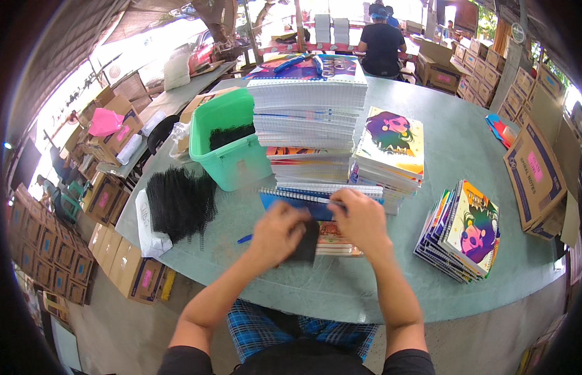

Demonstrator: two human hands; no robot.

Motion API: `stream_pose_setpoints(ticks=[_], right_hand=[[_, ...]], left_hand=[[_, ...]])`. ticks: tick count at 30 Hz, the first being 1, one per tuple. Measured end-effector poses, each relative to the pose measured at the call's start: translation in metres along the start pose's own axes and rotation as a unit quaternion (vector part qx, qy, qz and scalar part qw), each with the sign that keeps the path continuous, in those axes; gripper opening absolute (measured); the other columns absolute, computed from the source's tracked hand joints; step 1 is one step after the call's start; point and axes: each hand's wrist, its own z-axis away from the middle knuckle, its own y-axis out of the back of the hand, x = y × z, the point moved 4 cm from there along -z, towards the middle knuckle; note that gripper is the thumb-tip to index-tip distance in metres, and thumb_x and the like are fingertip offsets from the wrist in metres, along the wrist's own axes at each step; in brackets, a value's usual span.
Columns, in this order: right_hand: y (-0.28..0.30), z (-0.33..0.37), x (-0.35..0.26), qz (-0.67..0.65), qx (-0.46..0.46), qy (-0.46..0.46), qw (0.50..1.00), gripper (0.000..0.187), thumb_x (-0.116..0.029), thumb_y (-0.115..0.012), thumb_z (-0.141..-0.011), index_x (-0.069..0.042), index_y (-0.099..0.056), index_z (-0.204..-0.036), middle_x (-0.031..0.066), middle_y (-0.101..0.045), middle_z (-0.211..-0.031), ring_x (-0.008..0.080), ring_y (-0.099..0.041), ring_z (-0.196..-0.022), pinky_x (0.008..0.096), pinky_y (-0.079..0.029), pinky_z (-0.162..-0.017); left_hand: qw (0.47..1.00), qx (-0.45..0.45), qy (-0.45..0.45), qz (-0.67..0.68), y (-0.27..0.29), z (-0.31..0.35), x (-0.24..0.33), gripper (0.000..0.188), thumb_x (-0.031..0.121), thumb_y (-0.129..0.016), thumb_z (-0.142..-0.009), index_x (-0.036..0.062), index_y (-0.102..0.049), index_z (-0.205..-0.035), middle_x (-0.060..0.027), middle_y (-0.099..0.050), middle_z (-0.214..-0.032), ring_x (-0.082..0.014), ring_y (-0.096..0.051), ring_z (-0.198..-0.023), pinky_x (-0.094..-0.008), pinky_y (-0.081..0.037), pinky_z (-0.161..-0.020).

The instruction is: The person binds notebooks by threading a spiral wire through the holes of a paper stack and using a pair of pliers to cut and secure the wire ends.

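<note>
Black shirt: square to the tall notebook stack, which likely saves stretching.
Blue notebook: on the desk, just before that stack; spiral edge crosswise, apparently so both hands can get at it.
Right grip: right hand pinching the notebook's spiral edge, perhaps to steady it.
Left grip: left hand blurred; from here I cannot tell whether it's closed on anything.
Black coils: heaped left of the stack, near the green bin, probably for easy reach.
Loose pile of notebooks: right of the stack, seemingly kept apart.
</note>
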Motion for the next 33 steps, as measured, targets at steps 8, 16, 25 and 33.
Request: stream_pose_setpoints(ticks=[8, 16, 25, 33], right_hand=[[-0.009, 0.027, 0.057, -0.400, 0.011, -0.184, 0.898, 0.014, -0.010, -0.073, -0.077, 0.000, -0.068, -0.085, 0.0034, -0.066, -0.079, 0.0032, -0.055, -0.066, 0.0165, -0.043, -0.057], [-0.017, 0.032, 0.066, -0.399, 0.076, -0.182, 0.896, 0.015, -0.007, -0.069, -0.080, -0.002, -0.067, -0.094, -0.0073, -0.054, -0.065, -0.0011, -0.038, -0.054, 0.0166, -0.028, -0.046], [-0.026, 0.033, 0.058, -0.472, 0.066, -0.167, 0.863, 0.018, -0.004, -0.067, -0.081, -0.002, -0.065, -0.099, -0.0088, -0.052, -0.066, -0.0019, -0.035, -0.055, 0.0167, -0.027, -0.047], [-0.019, 0.036, 0.067, -0.424, 0.065, -0.137, 0.893, 0.018, -0.004, -0.067, -0.081, -0.002, -0.065, -0.099, -0.0056, -0.056, -0.073, -0.0013, -0.036, -0.056, 0.0156, -0.033, -0.050]], left_hand=[[0.996, 0.054, -0.052, 0.052, -0.009, -0.006, 0.011, 0.027, 0.003, -0.068, -0.070, 0.0094, -0.064, -0.096, -0.0094, -0.058, -0.095, -0.0270, -0.058, -0.085, -0.0348, -0.049, -0.070], [0.930, 0.351, -0.105, 0.012, 0.029, -0.016, 0.036, 0.033, -0.002, -0.070, -0.068, 0.0059, -0.065, -0.099, -0.0102, -0.058, -0.091, -0.0211, -0.056, -0.083, -0.0321, -0.047, -0.069], [0.991, 0.114, -0.049, 0.057, -0.007, -0.012, 0.021, 0.033, -0.004, -0.067, -0.068, 0.0082, -0.065, -0.099, -0.0077, -0.056, -0.087, -0.0219, -0.057, -0.083, -0.0290, -0.046, -0.070], [0.988, 0.130, -0.060, 0.061, 0.000, -0.028, 0.024, 0.023, 0.003, -0.068, -0.071, 0.0047, -0.066, -0.094, -0.0125, -0.058, -0.090, -0.0246, -0.058, -0.078, -0.0323, -0.047, -0.068]])
